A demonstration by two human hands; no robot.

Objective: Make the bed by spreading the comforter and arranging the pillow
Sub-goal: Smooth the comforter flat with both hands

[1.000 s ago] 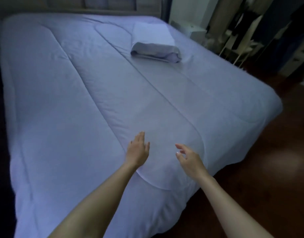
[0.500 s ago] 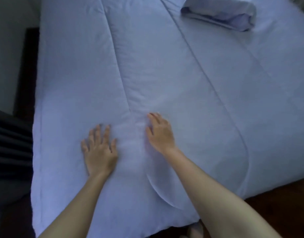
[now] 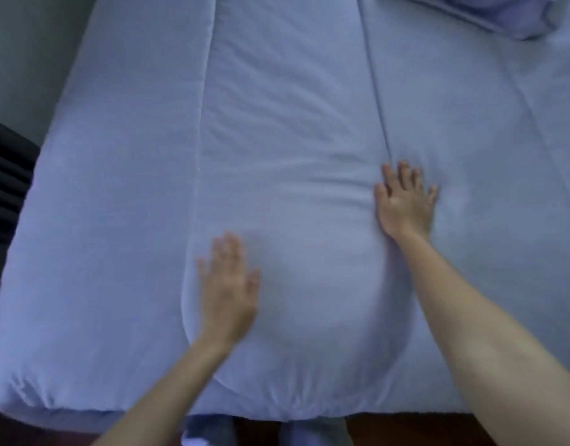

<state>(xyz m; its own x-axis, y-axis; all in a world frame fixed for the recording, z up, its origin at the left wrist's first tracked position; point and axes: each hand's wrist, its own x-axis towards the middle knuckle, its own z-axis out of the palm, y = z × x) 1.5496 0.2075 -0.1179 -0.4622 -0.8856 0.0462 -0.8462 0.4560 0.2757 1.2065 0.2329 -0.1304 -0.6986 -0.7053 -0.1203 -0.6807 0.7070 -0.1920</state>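
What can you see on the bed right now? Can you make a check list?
Surface: bed covered edge to edge by the comforter, which hangs over the near edge.
Job's things: comforter spread flat, light creases across the middle panel; pillow at the top right, mostly cut off.
Clutter: nothing seen on the bed.
Hands: left hand flat, palm down, blurred; right hand flat, fingers spread, pressing beside a seam. Neither grips anything.
Cables: nothing seen.
Surroundings: pale wall at the top left, a dark object at the left edge, dark floor below.
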